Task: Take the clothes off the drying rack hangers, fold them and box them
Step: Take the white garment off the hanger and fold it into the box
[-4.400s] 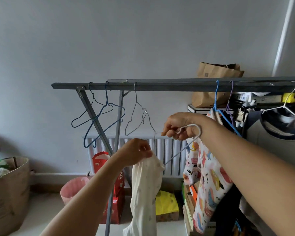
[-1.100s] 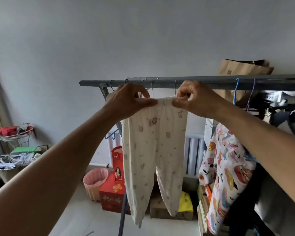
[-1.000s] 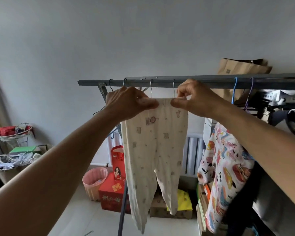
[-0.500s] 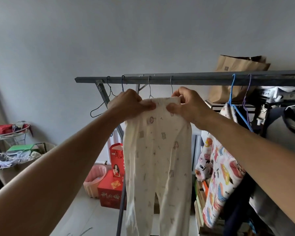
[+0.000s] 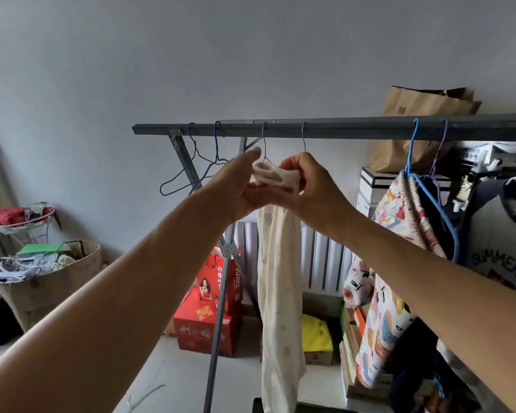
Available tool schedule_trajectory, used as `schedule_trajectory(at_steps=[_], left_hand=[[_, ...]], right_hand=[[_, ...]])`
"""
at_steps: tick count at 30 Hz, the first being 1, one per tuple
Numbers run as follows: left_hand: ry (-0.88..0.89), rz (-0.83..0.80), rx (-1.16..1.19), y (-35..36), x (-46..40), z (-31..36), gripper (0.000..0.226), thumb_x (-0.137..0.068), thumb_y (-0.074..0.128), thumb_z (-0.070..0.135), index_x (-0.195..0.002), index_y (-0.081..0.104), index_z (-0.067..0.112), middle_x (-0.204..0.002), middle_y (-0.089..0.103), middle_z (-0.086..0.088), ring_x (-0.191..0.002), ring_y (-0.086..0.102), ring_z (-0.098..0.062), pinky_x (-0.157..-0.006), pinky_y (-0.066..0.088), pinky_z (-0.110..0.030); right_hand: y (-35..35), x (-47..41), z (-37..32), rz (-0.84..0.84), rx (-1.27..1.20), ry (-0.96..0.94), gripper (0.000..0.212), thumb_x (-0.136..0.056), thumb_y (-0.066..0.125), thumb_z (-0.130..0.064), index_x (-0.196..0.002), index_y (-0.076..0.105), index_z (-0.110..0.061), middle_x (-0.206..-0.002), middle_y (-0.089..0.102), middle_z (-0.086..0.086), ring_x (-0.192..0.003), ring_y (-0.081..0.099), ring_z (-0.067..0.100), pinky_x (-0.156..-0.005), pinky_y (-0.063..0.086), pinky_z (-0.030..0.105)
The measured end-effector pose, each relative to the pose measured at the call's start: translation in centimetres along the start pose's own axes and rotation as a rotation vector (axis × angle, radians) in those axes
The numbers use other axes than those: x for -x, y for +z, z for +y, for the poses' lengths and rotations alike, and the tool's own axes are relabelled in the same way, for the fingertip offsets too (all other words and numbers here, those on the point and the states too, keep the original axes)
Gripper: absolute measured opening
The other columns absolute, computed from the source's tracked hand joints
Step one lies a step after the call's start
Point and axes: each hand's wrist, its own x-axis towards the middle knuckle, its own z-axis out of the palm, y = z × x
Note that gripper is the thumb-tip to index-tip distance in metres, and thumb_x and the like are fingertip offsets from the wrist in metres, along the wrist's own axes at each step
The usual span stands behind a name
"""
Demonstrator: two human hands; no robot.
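Both hands' fingers point(image 5: 292, 166) pinching cream pants point(image 5: 277, 263), rack bar point(image 5: 340, 129) behind, patterned garment point(image 5: 382, 293) beside

Grey drying rack bar point(image 5: 340, 129), bare wire hangers point(image 5: 191, 168) hooked on (left end); patterned garment point(image 5: 382, 293) hanging right

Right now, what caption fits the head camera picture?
Both hands, left hand and right hand, fold cream baby pants lengthwise before the drying rack.

home laundry corner | drying rack point(image 5: 340, 131) with hangers | radiator point(image 5: 319, 257) | gift boxes point(image 5: 204, 332)
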Motion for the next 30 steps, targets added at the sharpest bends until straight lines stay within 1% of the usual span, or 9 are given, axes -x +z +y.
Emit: schedule_trajectory(at_steps=[3, 7, 10, 14, 17, 22, 25, 27, 30], left_hand=[[0.117, -0.016, -0.132, -1.1, 0.0, 0.0, 0.032, -0.102, 0.047, 0.031, -0.119, 0.053, 0.004, -0.098, 0.065, -0.020, -0.080, 0.070, -0.028, -0.067, 0.061, -0.034], [0.415, 0.050, -0.527, -3.2, -0.3, -1.5, 0.051, -0.089, 0.067, 0.019, -0.136, 0.047, 0.017, -0.118, 0.056, -0.006, -0.107, 0.055, -0.021, -0.079, 0.046, -0.028], [0.364, 0.064, -0.690, -4.0, -1.0, -4.0, 0.068, -0.082, 0.074, 0.026, -0.140, 0.039, 0.014, -0.125, 0.048, -0.004, -0.113, 0.050, -0.019, -0.092, 0.046, -0.031], [0.334, 0.283, -0.577, -5.7, -1.6, -9.1, 0.026, -0.096, 0.056, 0.034, -0.100, 0.054, 0.008, -0.088, 0.060, -0.011, -0.071, 0.061, -0.015, -0.064, 0.054, -0.032], [0.082, 0.172, -0.499, -6.4, -0.5, -13.3, 0.061, -0.102, 0.034, 0.046, -0.076, 0.066, 0.001, -0.067, 0.068, -0.015, -0.059, 0.064, -0.024, -0.059, 0.054, -0.034], [-0.143, 0.081, -0.699, -5.8, -1.0, -17.7, 0.086, -0.089, 0.015, 0.072, -0.102, 0.071, 0.008, -0.099, 0.072, -0.012, -0.090, 0.067, -0.022, -0.084, 0.056, -0.043], [-0.107, -0.070, -0.494, -4.4, -1.5, -17.7, 0.078, -0.091, 0.006, 0.072, -0.109, 0.067, 0.027, -0.107, 0.070, -0.003, -0.103, 0.063, -0.018, -0.086, 0.044, -0.039], [-0.148, -0.124, -0.206, -3.9, -2.0, -17.1, 0.074, -0.093, 0.013, 0.070, -0.107, 0.069, 0.024, -0.099, 0.074, -0.004, -0.099, 0.068, -0.019, -0.086, 0.044, -0.039], [-0.157, -0.116, -0.209, -3.5, -2.3, -16.4, 0.054, -0.094, 0.041, 0.060, -0.101, 0.071, 0.016, -0.086, 0.074, -0.003, -0.089, 0.069, -0.019, -0.089, 0.049, -0.041]], right_hand=[[-0.6, -0.8, 0.4, 0.067, -0.028, 0.000, 0.028, -0.088, 0.069, -0.015, -0.108, 0.050, -0.013, -0.102, 0.062, 0.006, -0.086, 0.062, 0.017, -0.070, 0.055, 0.022], [-1.4, -2.4, 0.3, 0.151, -0.159, 0.035, 0.025, -0.089, 0.060, -0.001, -0.097, 0.053, -0.023, -0.103, 0.064, 0.009, -0.085, 0.059, 0.014, -0.069, 0.050, 0.018], [-1.9, -3.2, 0.0, 0.169, -0.180, 0.025, 0.028, -0.085, 0.063, 0.000, -0.096, 0.055, -0.024, -0.101, 0.066, 0.005, -0.088, 0.061, 0.014, -0.081, 0.052, 0.025], [-2.8, -4.1, -0.7, 0.192, -0.224, 0.010, 0.028, -0.085, 0.064, -0.001, -0.098, 0.056, -0.025, -0.097, 0.066, -0.001, -0.086, 0.062, 0.010, -0.082, 0.052, 0.023], [-3.2, -4.6, -1.0, 0.219, -0.226, -0.007, 0.028, -0.085, 0.065, -0.001, -0.101, 0.057, -0.022, -0.100, 0.065, 0.002, -0.089, 0.063, 0.012, -0.085, 0.054, 0.026], [-3.3, -4.6, -1.5, 0.223, -0.232, -0.020, 0.025, -0.086, 0.064, -0.001, -0.099, 0.057, -0.021, -0.096, 0.066, 0.001, -0.087, 0.063, 0.011, -0.083, 0.055, 0.029], [-3.9, -4.4, -1.6, 0.214, -0.273, -0.007, 0.026, -0.086, 0.064, 0.000, -0.096, 0.057, -0.023, -0.094, 0.066, -0.001, -0.083, 0.063, 0.009, -0.075, 0.053, 0.025], [-4.6, -4.2, -1.5, 0.227, -0.299, -0.001, 0.027, -0.086, 0.063, 0.001, -0.095, 0.057, -0.023, -0.092, 0.066, -0.001, -0.082, 0.063, 0.009, -0.075, 0.053, 0.024], [-5.7, -3.7, -1.5, 0.253, -0.323, 0.012, 0.026, -0.087, 0.062, 0.004, -0.099, 0.057, -0.019, -0.092, 0.066, 0.000, -0.082, 0.063, 0.010, -0.079, 0.056, 0.025]])
